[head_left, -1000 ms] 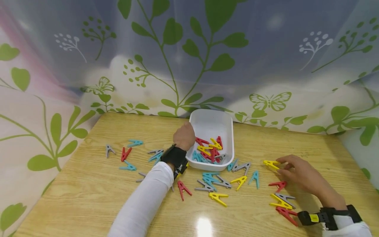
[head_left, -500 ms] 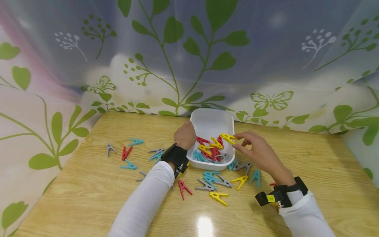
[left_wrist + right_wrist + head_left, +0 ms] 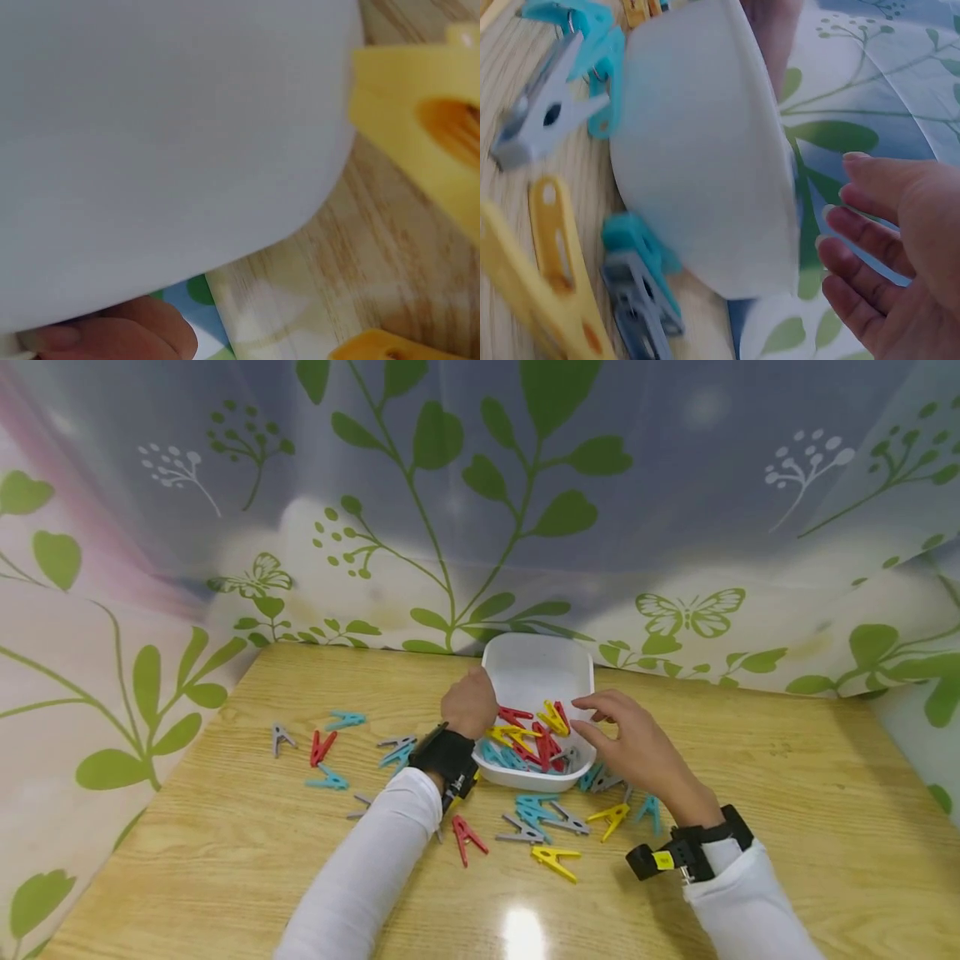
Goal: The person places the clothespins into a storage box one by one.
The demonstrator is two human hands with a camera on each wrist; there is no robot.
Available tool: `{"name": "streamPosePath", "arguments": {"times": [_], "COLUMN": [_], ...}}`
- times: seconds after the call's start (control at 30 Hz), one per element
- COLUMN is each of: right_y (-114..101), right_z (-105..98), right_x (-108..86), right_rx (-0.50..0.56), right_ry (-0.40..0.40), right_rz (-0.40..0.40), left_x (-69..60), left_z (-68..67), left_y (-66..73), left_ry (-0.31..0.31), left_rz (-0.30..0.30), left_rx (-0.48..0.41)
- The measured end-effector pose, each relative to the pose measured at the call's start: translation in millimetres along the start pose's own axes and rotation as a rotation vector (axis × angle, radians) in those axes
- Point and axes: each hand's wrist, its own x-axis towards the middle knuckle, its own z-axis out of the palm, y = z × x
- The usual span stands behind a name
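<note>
A white bin (image 3: 534, 670) holds several red, yellow, blue and grey clips (image 3: 546, 745) toward its near end. My left hand (image 3: 469, 703) grips the bin's left rim; in the left wrist view its fingers (image 3: 124, 334) show at the bin wall (image 3: 165, 150). Over the right rim is my right hand (image 3: 637, 750), thumb and fingers apart with nothing between them. The right wrist view shows that hand (image 3: 904, 247) beside the outside of the bin (image 3: 705, 150). A yellow clip (image 3: 555, 718) lies among the others, near the right fingertips.
Blue, red and grey clips (image 3: 323, 748) are scattered left of the left forearm. In front of the bin lie blue and grey clips (image 3: 534, 810), yellow clips (image 3: 556, 862) and a red one (image 3: 468, 840). A patterned cloth (image 3: 675, 568) hangs behind the wooden table (image 3: 780, 760).
My right hand has carried a yellow clip from the table's right side leftward to the bin and let it go inside. My left hand has stayed on the rim.
</note>
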Motion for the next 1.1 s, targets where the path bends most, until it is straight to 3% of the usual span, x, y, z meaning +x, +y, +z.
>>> {"name": "streamPosePath", "arguments": {"times": [0.27,0.6,0.7,0.83,1.1], "right_y": [29.3,72.0,80.3,88.1,92.6], "right_z": [-29.2,-63.3,-66.6,-67.3,-58.2], "right_x": [-36.6,-99.8,-114.0,-126.7,-129.8], "right_rx": [-0.076,-0.109,-0.145,-0.208,-0.229], "right_ry": [0.029,-0.163,-0.202,-0.194,-0.152], "right_rz": [0.0,0.071,0.025,-0.072,-0.196], "left_x": [-0.6,1.2,0.5,0.0,0.8], "left_z": [0.6,0.6,0.5,0.8,0.9], "left_y": [2.1,1.3,0.2,-0.2,-0.1], "left_ry": [0.0,-0.001,0.003,0.014,0.003], "left_rz": [-0.006,0.013,0.018,0.019,0.011], "left_rx": [-0.004,0.006,0.008,0.008,0.018]}}
